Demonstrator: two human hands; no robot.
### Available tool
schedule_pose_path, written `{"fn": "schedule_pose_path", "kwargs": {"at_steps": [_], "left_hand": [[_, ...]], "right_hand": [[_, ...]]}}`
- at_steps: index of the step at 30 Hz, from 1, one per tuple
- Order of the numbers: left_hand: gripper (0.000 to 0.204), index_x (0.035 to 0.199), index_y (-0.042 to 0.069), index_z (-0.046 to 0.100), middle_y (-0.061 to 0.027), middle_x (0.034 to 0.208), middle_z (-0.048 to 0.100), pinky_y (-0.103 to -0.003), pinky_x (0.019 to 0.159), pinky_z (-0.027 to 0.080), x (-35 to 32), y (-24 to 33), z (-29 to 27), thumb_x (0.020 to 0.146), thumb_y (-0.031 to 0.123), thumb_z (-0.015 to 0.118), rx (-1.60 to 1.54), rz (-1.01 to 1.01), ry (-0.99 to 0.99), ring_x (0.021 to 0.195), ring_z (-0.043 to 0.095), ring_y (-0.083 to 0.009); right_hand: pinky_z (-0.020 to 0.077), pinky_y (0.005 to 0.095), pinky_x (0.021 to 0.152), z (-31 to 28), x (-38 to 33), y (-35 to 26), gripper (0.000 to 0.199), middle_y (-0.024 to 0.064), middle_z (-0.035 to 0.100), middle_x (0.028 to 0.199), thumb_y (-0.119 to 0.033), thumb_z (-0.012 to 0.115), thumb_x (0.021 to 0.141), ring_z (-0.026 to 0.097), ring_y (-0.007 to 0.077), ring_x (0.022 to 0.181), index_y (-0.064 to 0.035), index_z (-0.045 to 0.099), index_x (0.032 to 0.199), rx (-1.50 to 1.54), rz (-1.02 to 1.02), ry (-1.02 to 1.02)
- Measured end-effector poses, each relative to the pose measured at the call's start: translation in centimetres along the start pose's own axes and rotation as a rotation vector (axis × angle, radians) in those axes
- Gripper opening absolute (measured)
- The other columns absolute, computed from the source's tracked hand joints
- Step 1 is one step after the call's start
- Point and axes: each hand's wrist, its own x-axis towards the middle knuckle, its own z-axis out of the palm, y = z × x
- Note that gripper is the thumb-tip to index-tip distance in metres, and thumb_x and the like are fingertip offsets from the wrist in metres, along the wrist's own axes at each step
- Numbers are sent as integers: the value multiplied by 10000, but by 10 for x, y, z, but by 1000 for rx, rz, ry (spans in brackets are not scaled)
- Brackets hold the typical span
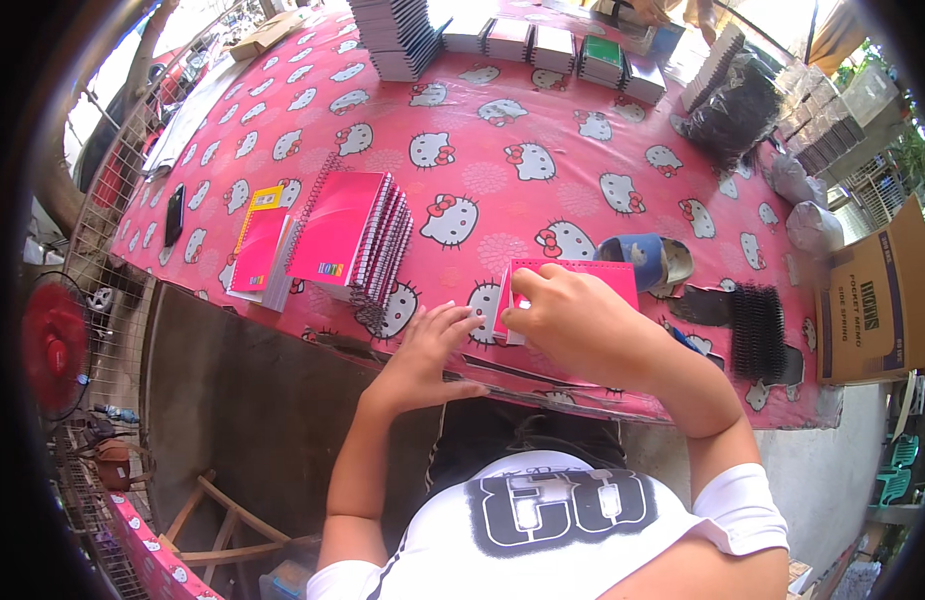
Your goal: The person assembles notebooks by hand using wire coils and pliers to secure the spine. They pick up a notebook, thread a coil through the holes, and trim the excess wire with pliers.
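Head view: pink cat-print tablecloth [542, 130], outdoor stall.

It was an open-air binding stall or small workshop for notebooks, set up in daylight beside a wire fence [102, 190]. A long table [542, 140] under a pink cartoon-cat cloth carried a stack of pink spiral notebooks [357, 240] at nine o'clock, rows of finished pads [542, 45] at twelve, and black binding coils [757, 330] at three. A cardboard carton [877, 300] stood at three o'clock and a red fan [54, 345] at eight.
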Motion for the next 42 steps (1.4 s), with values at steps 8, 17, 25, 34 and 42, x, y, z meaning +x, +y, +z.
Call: {"fn": "schedule_pose_path", "kwargs": {"at_steps": [8, 17, 25, 34, 42], "left_hand": [[602, 1367, 21, 383, -186, 1057, 628, -351, 739, 574, 7, 52, -12, 906, 286, 666, -1291, -262, 402, 867, 681, -280], [430, 1368, 58, 373, -104, 1045, 586, -211, 741, 470, 77, 83, -17, 962, -2, 502, -1015, -42, 493, 888, 595, -95], [480, 1369, 53, 392, -149, 1281, 475, -353, 954, 418, 74, 86, 8, 921, 8, 559, -149, 229, 634, 1138, 478, -228], [340, 1138, 79, 641, -141, 1269, 543, -479, 1067, 290, 83, 144, 2, 819, 153, 732, 239, 65, 715, 1247, 456, -342], [171, 904, 55, 734, -33, 835, 680, -323, 764, 434, 102, 144, 2, 744, 105, 771, 24, 149, 653, 827, 544, -195]], "right_hand": [[510, 417, 764, -12, -9, 20, 284, 145, 637, 973, 14, 619, 750, 641, 309, 907, -59, 645, 1023, 253, 26, 53], [517, 369, 880, 7, -65, 6, 489, 169, 625, 1123, -55, 749, 754, 621, 309, 1045, -28, 550, 1200, 268, 99, 750], [446, 233, 785, 70, -66, 31, 395, 20, 503, 1015, 57, 704, 799, 505, 89, 918, -69, 434, 1057, 1063, 432, 824], [455, 308, 784, 79, -66, 27, 364, 86, 525, 952, 69, 701, 773, 535, 190, 902, -44, 460, 1022, 817, 411, 857], [516, 431, 796, 102, -236, 148, 282, 153, 645, 917, -252, 790, 732, 627, 330, 925, -30, 640, 820, -159, 1412, 628]]}}
